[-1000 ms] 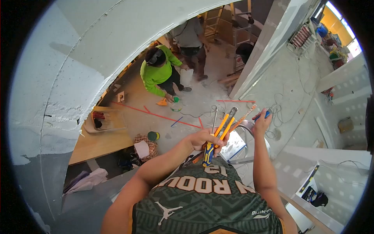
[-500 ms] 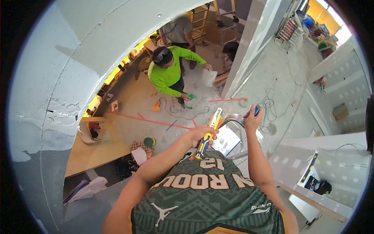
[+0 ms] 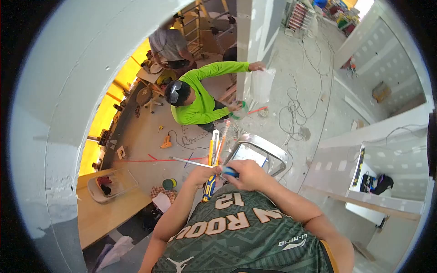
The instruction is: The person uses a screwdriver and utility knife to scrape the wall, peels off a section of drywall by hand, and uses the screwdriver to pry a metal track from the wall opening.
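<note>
Clamped in your left hand [image 3: 200,175] is a small bundle of tools: a utility knife [image 3: 212,154] with a yellow body and a blue-and-yellow handle, a thin orange stick [image 3: 223,134] beside it, both pointing up and away from you, and a slim metal strip [image 3: 187,162] jutting out to your left. Your right hand [image 3: 249,175] is closed around a small blue object [image 3: 230,172], its knuckles touching the left hand just above your green patterned jersey [image 3: 236,236]. You can't tell from here what that blue piece is.

As for progress, I judge it early. Every tool sits in your fists, none touches a surface, and no cut or mark shows near them.

Just beyond your hands curves the shiny metal rail of a stepladder [image 3: 268,154], smooth and rounded, with the dusty floor [image 3: 314,68] well below. Down there a person in a bright green top [image 3: 200,107] bends over, one hand by a green-rimmed tub [image 3: 240,110], the other on a pale translucent bag [image 3: 263,86]. An orange drill [image 3: 166,144] and loose cables [image 3: 293,113] lie on the floor, with red tape lines [image 3: 150,159] near them. To your left rises a curved, patchily plastered wall [image 3: 68,113].
</note>
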`<state>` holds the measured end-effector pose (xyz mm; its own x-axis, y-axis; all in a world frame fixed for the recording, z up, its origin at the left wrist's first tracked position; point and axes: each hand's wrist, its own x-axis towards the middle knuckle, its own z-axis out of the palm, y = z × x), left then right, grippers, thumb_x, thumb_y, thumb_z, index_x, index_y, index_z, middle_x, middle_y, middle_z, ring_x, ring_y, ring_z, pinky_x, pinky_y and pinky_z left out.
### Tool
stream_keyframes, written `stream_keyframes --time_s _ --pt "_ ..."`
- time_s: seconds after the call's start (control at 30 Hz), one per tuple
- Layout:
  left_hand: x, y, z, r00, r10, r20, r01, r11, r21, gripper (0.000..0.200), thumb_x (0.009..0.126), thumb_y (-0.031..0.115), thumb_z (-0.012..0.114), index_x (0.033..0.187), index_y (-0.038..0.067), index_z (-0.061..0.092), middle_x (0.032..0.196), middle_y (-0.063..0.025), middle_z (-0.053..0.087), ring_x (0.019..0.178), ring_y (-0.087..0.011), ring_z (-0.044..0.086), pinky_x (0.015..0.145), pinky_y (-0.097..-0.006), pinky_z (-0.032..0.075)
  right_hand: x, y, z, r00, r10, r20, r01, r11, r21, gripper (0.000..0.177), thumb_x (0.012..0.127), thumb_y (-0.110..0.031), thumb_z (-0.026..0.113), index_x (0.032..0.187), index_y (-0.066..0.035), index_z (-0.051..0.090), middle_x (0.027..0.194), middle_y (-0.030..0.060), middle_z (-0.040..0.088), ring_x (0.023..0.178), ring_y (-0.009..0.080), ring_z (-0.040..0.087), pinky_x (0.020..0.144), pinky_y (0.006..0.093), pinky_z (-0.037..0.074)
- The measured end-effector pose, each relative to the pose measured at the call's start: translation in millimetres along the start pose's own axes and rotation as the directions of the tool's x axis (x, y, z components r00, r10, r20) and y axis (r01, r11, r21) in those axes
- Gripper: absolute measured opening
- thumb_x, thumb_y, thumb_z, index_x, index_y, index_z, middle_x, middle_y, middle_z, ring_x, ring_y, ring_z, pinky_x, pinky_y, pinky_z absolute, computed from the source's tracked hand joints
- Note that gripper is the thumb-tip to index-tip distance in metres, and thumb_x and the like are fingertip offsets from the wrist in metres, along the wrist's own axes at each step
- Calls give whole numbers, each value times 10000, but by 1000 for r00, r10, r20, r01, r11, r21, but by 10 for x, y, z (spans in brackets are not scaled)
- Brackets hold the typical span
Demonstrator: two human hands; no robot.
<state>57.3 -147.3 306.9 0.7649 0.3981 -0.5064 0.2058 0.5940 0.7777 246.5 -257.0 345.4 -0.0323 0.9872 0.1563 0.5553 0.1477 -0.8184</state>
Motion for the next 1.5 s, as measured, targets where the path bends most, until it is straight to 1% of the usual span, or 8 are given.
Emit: stream_keyframes --time_s 0.1,0.3,0.4,0.57,0.67,0.93,1.13,1.5 --pt "-42 49 133 996 70 -55 -66 995 77 481 809 368 807 1017 53 509 729 -17 547 490 -97 550 410 -246 486 -46 0 -52 991 17 131 -19 1000 14 288 827 -278 712 971 -40 637 748 188 646 709 407 641 643 459 513" --pt "-200 160 286 978 204 -52 -175 925 338 192 908 199 660 905 42 549 676 -10 550 496 -93 550 452 -239 454 -33 236 -152 899 -21 437 -146 928 344 357 917 -367 652 1005 -21 666 735 112 651 677 228 648 625 364 501" --pt "-294 210 396 949 301 -93 -234 872 430 197 911 207 656 896 38 556 679 -16 561 496 -96 553 450 -245 464 -37 459 -152 793 110 599 -561 515 648 300 958 -328 632 1049 -47 684 876 -9 658 769 82 580 671 253 471" --pt "-275 433 431 898 420 -133 -336 848 409 184 932 187 625 861 29 564 682 -20 561 516 -99 566 430 -262 474 0 606 127 938 -46 344 -217 696 684 249 933 -164 667 1150 -45 640 920 11 663 807 77 597 719 247 489" --pt "-201 552 419 872 488 -21 -468 847 253 200 965 178 564 859 27 486 733 -65 515 484 -141 561 391 -282 487 65 420 46 865 -70 498 -428 417 802 302 898 -174 705 1152 -30 630 959 49 679 831 113 645 730 273 553" --pt "-96 702 571 809 586 -34 -587 810 -4 117 913 55 572 981 43 478 784 -91 552 550 -150 577 427 -273 474 57 191 -154 913 -106 393 -215 694 687 353 854 -218 757 1126 -43 617 928 54 674 804 135 639 706 285 545" --pt "-46 702 627 550 808 -211 -832 552 -56 135 927 49 512 1031 62 427 840 -95 518 606 -147 549 510 -295 504 -4 -150 -4 978 -4 210 -118 815 567 706 811 -441 773 1306 -7 518 987 128 624 856 204 595 777 336 494" --pt "-96 648 357 609 720 -334 -772 634 -42 319 1039 368 447 902 80 460 780 -46 517 553 -152 543 504 -312 500 177 -555 26 987 103 120 -129 964 231 612 855 -327 719 1289 24 468 807 146 630 632 237 611 605 349 489"
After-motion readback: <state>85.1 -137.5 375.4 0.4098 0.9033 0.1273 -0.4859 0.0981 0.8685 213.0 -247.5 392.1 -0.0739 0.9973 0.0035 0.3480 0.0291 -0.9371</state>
